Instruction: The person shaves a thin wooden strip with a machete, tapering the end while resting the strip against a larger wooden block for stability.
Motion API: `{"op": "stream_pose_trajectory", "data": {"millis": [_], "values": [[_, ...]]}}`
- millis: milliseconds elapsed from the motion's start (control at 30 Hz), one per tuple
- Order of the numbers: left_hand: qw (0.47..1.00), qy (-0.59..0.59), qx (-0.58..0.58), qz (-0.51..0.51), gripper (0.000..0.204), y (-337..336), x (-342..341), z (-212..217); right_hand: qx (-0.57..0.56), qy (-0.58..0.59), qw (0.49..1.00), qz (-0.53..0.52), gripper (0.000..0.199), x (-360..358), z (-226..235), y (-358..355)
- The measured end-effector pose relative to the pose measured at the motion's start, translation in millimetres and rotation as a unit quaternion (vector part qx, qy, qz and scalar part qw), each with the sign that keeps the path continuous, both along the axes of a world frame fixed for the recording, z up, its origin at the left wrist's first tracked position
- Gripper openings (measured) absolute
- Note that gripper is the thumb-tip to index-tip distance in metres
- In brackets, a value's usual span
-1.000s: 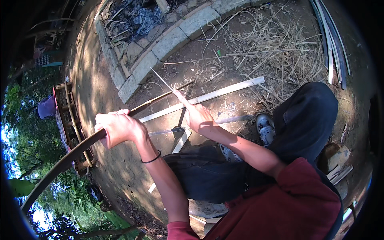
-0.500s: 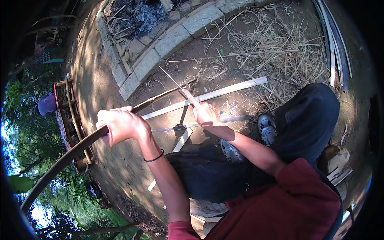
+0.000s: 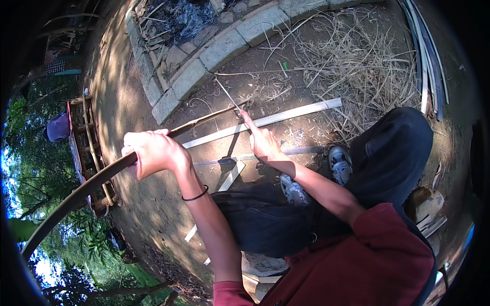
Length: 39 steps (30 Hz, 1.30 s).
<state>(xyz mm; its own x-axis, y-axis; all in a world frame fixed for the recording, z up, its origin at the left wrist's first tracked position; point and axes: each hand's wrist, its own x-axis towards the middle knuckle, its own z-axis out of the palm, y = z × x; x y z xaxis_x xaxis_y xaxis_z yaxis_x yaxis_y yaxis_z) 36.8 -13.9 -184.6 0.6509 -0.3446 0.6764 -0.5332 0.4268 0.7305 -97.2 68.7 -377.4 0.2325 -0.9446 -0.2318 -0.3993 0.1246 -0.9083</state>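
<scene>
My left hand [image 3: 155, 150] is closed round a long bamboo strip [image 3: 76, 192], dark along the part that bends toward the lower left. The strip's far end runs on past my fist, showing a lighter edge and a joint, to the knife. In my right hand [image 3: 265, 144] is a knife [image 3: 226, 93] with a thin, pale blade pointing up and left; its handle is hidden by my fingers. My index finger reaches forward to the base of the blade, where the blade meets or crosses the strip's tip.
Pale split bamboo [image 3: 301, 115] lies on the ground beyond my shoes [image 3: 293, 191]. A heap of curly shavings [image 3: 362, 66] spreads at the far right, near more long strips [image 3: 423, 56]. Stone blocks [image 3: 219, 50] edge an ash pit [image 3: 186, 20]. A bamboo bench [image 3: 91, 148] stands left.
The knife has shifted slightly right and its blade points more upright. My right hand moved a little to the right with it. The left hand still grips the strip, which dipped slightly.
</scene>
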Motion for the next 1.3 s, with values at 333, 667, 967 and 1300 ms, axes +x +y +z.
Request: {"op": "stream_pose_trajectory", "data": {"millis": [333,667,967,1300], "values": [[1.0,-0.006,0.008,0.011,0.022,-7.2,-10.5,3.0,-0.056,-0.104,0.992,0.035,0.046,9.0,92.6,10.5],[0.998,0.042,-0.013,0.044,0.034,-6.0,-21.0,10.7,-0.012,-0.129,0.988,-0.082,0.071,0.3,5.8,-4.5],[0.997,-0.015,-0.048,-0.06,0.026,-4.0,-4.4,0.0,-0.21,-0.11,0.971,-0.029,0.068,14.3,62.0,5.6],[0.996,-0.01,-0.046,-0.074,0.02,-4.0,20.7,-11.5,-0.079,-0.114,0.99,0.006,0.066,-2.4,72.3,-10.9]]}}
